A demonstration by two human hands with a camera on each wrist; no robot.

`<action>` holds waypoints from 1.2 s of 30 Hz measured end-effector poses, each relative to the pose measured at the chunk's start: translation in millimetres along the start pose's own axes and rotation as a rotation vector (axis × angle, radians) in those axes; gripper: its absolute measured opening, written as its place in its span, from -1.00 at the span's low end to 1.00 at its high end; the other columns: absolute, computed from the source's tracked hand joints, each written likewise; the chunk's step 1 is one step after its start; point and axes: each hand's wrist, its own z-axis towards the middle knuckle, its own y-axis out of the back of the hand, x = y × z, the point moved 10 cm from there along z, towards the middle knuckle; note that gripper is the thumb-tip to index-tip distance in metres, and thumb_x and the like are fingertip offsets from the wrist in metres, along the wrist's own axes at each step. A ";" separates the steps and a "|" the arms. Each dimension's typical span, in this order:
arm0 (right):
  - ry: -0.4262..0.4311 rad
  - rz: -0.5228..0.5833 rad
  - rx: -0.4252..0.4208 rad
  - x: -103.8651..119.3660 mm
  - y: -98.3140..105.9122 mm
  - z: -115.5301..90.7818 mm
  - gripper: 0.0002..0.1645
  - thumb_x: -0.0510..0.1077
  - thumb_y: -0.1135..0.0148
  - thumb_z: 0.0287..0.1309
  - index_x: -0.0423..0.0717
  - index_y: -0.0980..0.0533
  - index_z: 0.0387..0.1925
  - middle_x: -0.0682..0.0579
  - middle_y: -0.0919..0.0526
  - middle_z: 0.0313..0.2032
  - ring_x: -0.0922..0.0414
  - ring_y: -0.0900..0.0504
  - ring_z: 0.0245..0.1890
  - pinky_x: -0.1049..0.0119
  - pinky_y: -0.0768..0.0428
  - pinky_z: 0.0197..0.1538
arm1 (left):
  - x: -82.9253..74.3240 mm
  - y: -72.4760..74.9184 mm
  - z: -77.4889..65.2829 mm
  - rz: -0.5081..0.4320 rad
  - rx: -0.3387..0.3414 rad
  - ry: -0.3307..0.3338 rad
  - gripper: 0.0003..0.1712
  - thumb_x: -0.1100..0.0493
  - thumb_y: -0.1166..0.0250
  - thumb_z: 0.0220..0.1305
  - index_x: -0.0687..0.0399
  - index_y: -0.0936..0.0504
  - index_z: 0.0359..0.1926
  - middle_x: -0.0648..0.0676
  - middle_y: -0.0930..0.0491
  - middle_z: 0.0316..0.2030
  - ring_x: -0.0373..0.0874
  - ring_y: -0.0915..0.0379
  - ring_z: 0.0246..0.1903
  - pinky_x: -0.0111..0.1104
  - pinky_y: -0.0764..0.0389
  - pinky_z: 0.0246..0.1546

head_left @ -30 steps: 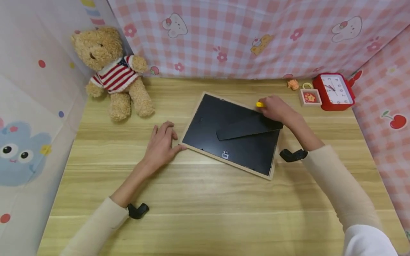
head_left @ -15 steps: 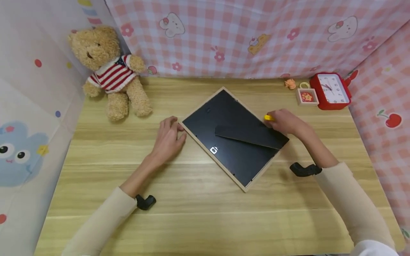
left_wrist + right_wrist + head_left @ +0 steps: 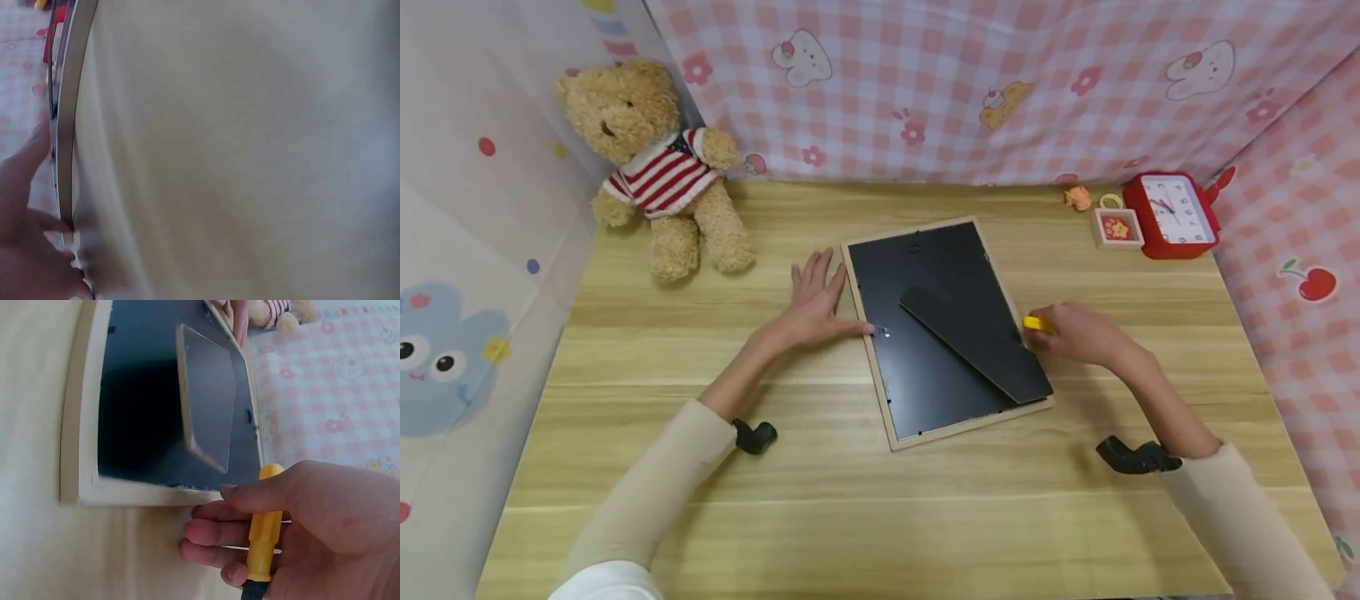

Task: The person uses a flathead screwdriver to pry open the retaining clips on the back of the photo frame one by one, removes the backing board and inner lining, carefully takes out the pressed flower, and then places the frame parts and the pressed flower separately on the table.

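Note:
A picture frame (image 3: 925,392) lies face down on the wooden table, its black back and light wooden rim showing. The stand flap (image 3: 973,342) on the back slants toward the near right corner. My left hand (image 3: 820,308) rests along the frame's left side with fingers spread, the thumb on the rim. At the opposite side, my right hand (image 3: 1082,333) has its fingers against the rim. Tucked in that hand is a yellow-handled tool (image 3: 265,531) with a black lower part; its kind is unclear. The right wrist view shows its thumb at the frame's edge.
A teddy bear (image 3: 662,175) in a striped sweater sits at the back left. At the back right are a red clock (image 3: 1172,217), a small framed box (image 3: 1117,229), a yellow ring (image 3: 1111,201) and an orange lump (image 3: 1078,198). Patterned cloth hangs behind.
The frame has turned clockwise on the table. My right hand has moved toward the front with the yellow-handled tool; my left hand has shifted farther back and right, its fingers more spread.

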 end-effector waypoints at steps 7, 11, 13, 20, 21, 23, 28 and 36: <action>0.001 0.065 -0.021 24.5 -10.9 -24.5 -0.91 -0.13 -0.40 0.47 -0.06 -0.72 -0.13 0.17 -0.66 -0.41 0.16 -0.57 -0.41 0.30 -0.58 -0.27 | 4.9 1.1 15.9 -0.002 0.107 -0.038 0.43 -0.31 -0.52 0.32 0.32 0.16 0.76 0.46 0.56 0.72 0.35 0.81 0.71 0.38 0.80 0.53; -0.053 0.169 -0.167 62.4 23.9 -43.9 -0.71 -0.02 -0.29 0.60 -0.19 -0.67 -0.10 -0.01 -0.65 -0.36 0.09 -0.53 -0.35 0.33 -0.48 -0.27 | 13.7 -0.1 17.1 -0.033 0.097 -0.071 0.54 -0.59 -0.41 0.25 0.25 0.18 0.78 0.41 0.59 0.73 0.27 0.88 0.70 0.29 0.88 0.53; -0.070 0.252 -0.312 86.1 54.1 -55.3 -0.63 -0.01 -0.22 0.65 -0.28 -0.66 -0.06 -0.16 -0.69 -0.29 0.08 -0.55 -0.33 0.40 -0.51 -0.28 | 18.1 -3.1 19.6 -0.038 0.087 -0.094 0.64 -0.79 -0.24 0.13 0.23 0.19 0.78 0.39 0.62 0.73 0.24 0.91 0.70 0.24 0.91 0.52; -0.035 0.428 -0.731 132.1 118.9 -66.9 -0.52 -0.03 -0.01 0.75 -0.33 -0.69 -0.05 0.02 -0.76 -0.11 0.29 -0.55 -0.18 0.53 -0.48 -0.03 | 26.6 -7.5 37.0 0.012 0.117 -0.113 0.56 -0.79 -0.23 0.16 -0.02 0.22 0.81 0.29 0.77 0.71 0.15 1.03 0.66 0.24 1.03 0.42; -0.017 0.448 -0.736 136.5 120.4 -61.9 -0.51 -0.02 0.00 0.76 -0.32 -0.69 -0.05 0.08 -0.74 -0.14 0.27 -0.55 -0.22 0.50 -0.50 -0.07 | 27.0 -7.7 38.4 0.026 0.128 -0.104 0.51 -0.71 -0.30 0.22 -0.07 0.23 0.82 0.26 0.80 0.70 0.13 1.06 0.65 0.23 1.05 0.40; 0.034 0.498 -0.703 146.4 118.7 -46.8 -0.49 0.00 0.03 0.77 -0.31 -0.69 -0.02 0.17 -0.71 -0.21 0.18 -0.55 -0.32 0.46 -0.54 -0.17 | 27.4 -7.6 38.5 0.053 0.142 -0.085 0.46 -0.58 -0.39 0.28 -0.12 0.26 0.82 0.23 0.83 0.69 0.11 1.09 0.64 0.23 1.07 0.38; 0.234 0.649 -0.558 177.1 107.7 -0.9 -0.70 -0.17 -0.17 0.68 -0.33 -0.71 0.00 -0.02 -0.73 -0.29 0.08 -0.68 -0.43 0.40 -0.71 -0.27 | 19.8 -3.8 29.5 0.083 0.084 -0.099 0.51 -0.78 -0.22 0.20 -0.07 0.22 0.82 0.27 0.67 0.74 0.19 0.94 0.69 0.33 0.99 0.40; 0.267 0.645 -0.454 190.3 87.0 55.3 -0.73 -0.32 -0.47 0.40 -0.27 -0.77 0.09 -0.19 -0.82 -0.03 0.23 -0.80 -0.18 0.45 -0.76 -0.01 | 16.3 -12.9 28.2 0.123 0.046 -0.104 0.65 -1.00 0.05 -0.02 -0.16 0.28 0.82 0.12 0.57 0.78 0.10 0.89 0.72 0.28 1.01 0.41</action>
